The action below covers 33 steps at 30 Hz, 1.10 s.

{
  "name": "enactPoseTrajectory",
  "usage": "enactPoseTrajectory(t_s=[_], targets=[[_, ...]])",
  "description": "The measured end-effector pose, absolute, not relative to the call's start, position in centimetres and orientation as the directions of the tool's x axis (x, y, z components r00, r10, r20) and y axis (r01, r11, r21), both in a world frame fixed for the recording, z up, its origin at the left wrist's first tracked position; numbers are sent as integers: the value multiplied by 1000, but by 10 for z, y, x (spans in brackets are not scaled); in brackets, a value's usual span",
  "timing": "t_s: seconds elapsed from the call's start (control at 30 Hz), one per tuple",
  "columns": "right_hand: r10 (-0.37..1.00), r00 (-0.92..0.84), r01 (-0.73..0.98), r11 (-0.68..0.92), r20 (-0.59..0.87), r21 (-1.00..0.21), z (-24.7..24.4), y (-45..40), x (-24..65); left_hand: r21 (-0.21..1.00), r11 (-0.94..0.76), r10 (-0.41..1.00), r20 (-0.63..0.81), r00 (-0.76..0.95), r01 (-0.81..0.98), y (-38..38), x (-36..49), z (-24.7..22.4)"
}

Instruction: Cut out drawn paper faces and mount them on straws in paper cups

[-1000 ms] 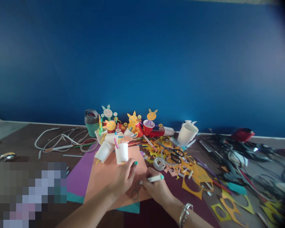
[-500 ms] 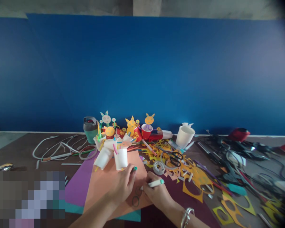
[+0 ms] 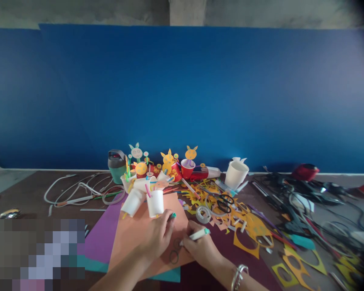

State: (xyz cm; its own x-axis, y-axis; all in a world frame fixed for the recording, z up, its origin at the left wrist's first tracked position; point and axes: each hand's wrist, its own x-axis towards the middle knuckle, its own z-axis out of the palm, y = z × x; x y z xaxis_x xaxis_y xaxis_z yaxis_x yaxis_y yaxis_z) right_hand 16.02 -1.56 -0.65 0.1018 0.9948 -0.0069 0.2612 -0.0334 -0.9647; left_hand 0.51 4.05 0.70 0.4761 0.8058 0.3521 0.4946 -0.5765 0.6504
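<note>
Bottom edge: both forearms [image 3: 129, 258] were cut off there, and a pixelated block [image 3: 33, 254] hid the near left corner, so no clue what sat under it.
Right hand: the right hand [image 3: 202, 244], wearing a silver bracelet [image 3: 238, 278], was wrapped around a white marker [image 3: 199, 234], tip down by some small circles [image 3: 174, 257] drawn on the orange sheet [image 3: 127, 242]. It partly blocked that spot for me.
Left hand: the left hand [image 3: 158, 234] was curled over the same sheet, pinching a green cap [image 3: 173, 215].
Paper pile: a purple sheet [image 3: 97, 238] and a teal sheet [image 3: 166, 275] poked out underneath. Bare orange between left arm and cups was the handiest room I saw.
Right-side clutter: tape roll [image 3: 203, 214], scissors [image 3: 224, 204] and yellow scraps [image 3: 251, 222] crowded that edge.
Front cups: one white cup [image 3: 155, 204] had a pink strip [image 3: 147, 190] at its top left; beside it a tilted cup [image 3: 132, 202]. Couldn't see inside either.
Back cups: a red cup [image 3: 187, 171] held a yellow bunny cutout [image 3: 191, 153] on a purple stem. The others overlapped too much to sort out.
Big cup: the large white cup [image 3: 236, 176] sat off right, contents impossible to tell.
Far edge: a blue panel [image 3: 182, 93] closed off the table [image 3: 21, 194].
</note>
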Motion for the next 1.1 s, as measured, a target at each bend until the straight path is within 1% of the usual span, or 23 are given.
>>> enactPoseTrajectory(t_s=[0.2,0.37,0.47,0.6,0.7,0.83,0.93,1.0,1.1], targets=[[996,88,253,-6,17,-967,-4,-16,160,651,-581,802,354,482,489,40,4,10],[990,139,175,-52,-27,-983,-6,-14,159,668,-572,805,345,483,476,40,4,10],[986,165,213,-30,6,-977,-5,-13,159,683,-562,807,330,490,466,40,4,10],[985,164,289,10,60,-957,-6,-14,159,678,-572,803,346,486,462,40,5,12],[986,161,284,-5,43,-959,-10,-15,160,687,-569,801,338,494,453,40,5,13],[994,113,284,-31,1,-958,-12,-16,160,692,-567,800,331,501,447,40,4,13],[993,112,234,-49,-23,-971,-10,-15,160,691,-564,802,330,498,451,40,5,15],[990,138,218,-37,-7,-975,-8,-15,160,694,-560,807,331,489,453,39,5,17],[988,148,251,0,38,-968,-7,-15,160,690,-561,807,334,486,457,38,6,18]])
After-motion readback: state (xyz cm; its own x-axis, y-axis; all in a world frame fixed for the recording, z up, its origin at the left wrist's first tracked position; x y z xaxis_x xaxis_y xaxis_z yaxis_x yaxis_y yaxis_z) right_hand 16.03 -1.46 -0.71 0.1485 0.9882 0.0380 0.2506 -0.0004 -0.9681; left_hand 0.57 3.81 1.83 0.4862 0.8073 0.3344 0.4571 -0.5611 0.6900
